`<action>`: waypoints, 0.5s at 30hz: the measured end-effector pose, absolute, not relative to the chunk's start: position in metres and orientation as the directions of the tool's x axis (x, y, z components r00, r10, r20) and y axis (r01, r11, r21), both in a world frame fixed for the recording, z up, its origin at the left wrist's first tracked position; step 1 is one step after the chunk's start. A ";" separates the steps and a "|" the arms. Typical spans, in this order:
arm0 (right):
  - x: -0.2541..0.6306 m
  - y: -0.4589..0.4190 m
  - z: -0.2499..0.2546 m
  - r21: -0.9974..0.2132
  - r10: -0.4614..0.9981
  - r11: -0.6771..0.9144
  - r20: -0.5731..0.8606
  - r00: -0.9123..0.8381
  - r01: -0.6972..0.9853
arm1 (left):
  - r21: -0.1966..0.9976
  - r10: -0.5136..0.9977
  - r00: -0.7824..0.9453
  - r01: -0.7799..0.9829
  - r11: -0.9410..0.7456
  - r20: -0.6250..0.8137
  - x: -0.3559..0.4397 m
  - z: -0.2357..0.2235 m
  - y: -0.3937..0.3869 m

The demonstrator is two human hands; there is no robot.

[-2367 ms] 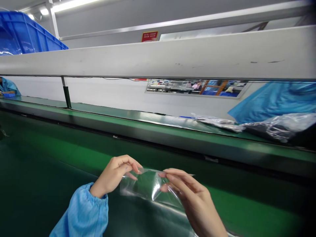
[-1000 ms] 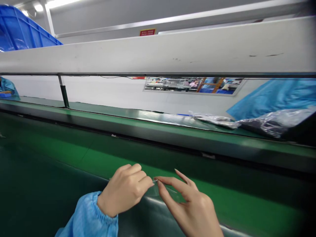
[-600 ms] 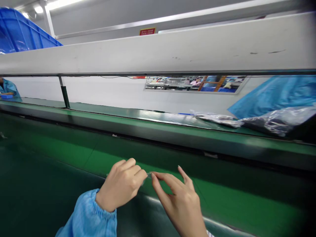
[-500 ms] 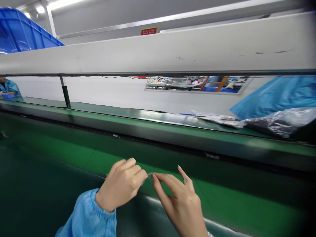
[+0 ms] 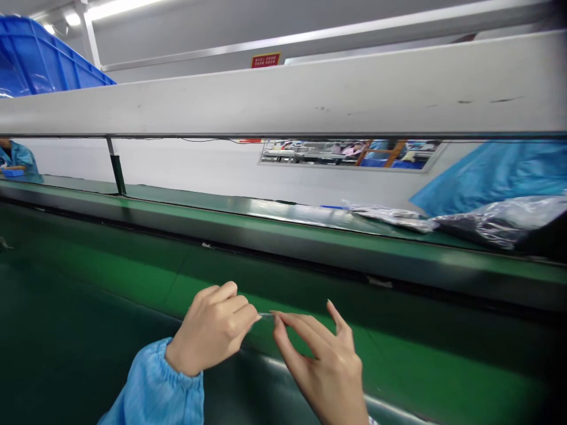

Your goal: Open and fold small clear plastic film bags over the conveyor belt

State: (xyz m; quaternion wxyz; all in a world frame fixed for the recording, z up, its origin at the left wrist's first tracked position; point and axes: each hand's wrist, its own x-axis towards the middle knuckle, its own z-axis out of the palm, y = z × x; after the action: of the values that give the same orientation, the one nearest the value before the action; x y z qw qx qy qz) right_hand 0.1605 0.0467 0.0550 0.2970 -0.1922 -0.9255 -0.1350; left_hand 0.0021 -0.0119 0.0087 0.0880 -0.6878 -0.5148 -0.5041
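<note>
A thin, clear strip of something like plastic film (image 5: 266, 314) is stretched between my two hands, above the green work surface (image 5: 398, 378). My left hand (image 5: 215, 327), coming out of a blue elastic cuff, is closed on the strip's left end. Thumb and index finger of my right hand (image 5: 325, 360) pinch the other end, while its little finger sticks up. Only a short length of the strip shows; the rest is hidden in the fingers, and its exact kind I cannot make out.
A raised green ledge (image 5: 199, 206) runs behind the surface, under a white beam (image 5: 283, 103). Blue cloth (image 5: 500, 171) and clear plastic bags (image 5: 491, 221) lie at the right. A blue crate (image 5: 48, 59) stands upper left. A person in blue (image 5: 22, 156) sits far left.
My hands have drawn slightly apart, my left hand shifting a little to the left. The strip between them now looks straighter and tauter.
</note>
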 end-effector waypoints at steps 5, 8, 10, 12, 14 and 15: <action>0.172 0.059 0.056 0.164 0.296 0.852 0.633 -0.716 0.497 | 0.407 0.608 -0.060 0.794 -0.452 0.791 -0.005 0.010 -0.014; 0.199 0.080 0.062 0.247 0.333 0.753 0.658 -0.676 0.610 | 0.491 0.563 -0.194 0.751 -0.442 0.803 -0.025 0.010 -0.024; 0.214 0.089 0.071 0.256 0.385 0.667 0.685 -0.618 0.699 | 0.592 0.562 -0.318 0.692 -0.414 0.764 -0.039 0.011 -0.030; 0.217 0.082 0.083 0.209 0.466 0.604 0.691 -0.553 0.769 | 0.615 0.595 -0.316 0.676 -0.405 0.739 -0.045 0.013 -0.032; 0.204 0.059 0.092 0.087 0.441 0.717 0.712 -0.546 0.692 | 0.558 0.608 -0.211 0.690 -0.462 0.765 -0.040 0.014 -0.029; 0.194 0.045 0.095 0.025 0.455 0.792 0.644 -0.616 0.611 | 0.512 0.598 -0.140 0.688 -0.515 0.789 -0.033 0.013 -0.026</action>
State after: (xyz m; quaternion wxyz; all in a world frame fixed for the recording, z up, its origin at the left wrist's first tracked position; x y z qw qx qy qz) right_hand 0.1940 0.0447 0.0947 0.3206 -0.2990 -0.8905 -0.1216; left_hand -0.0335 -0.0264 0.0127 0.0390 -0.6546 -0.4910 -0.5735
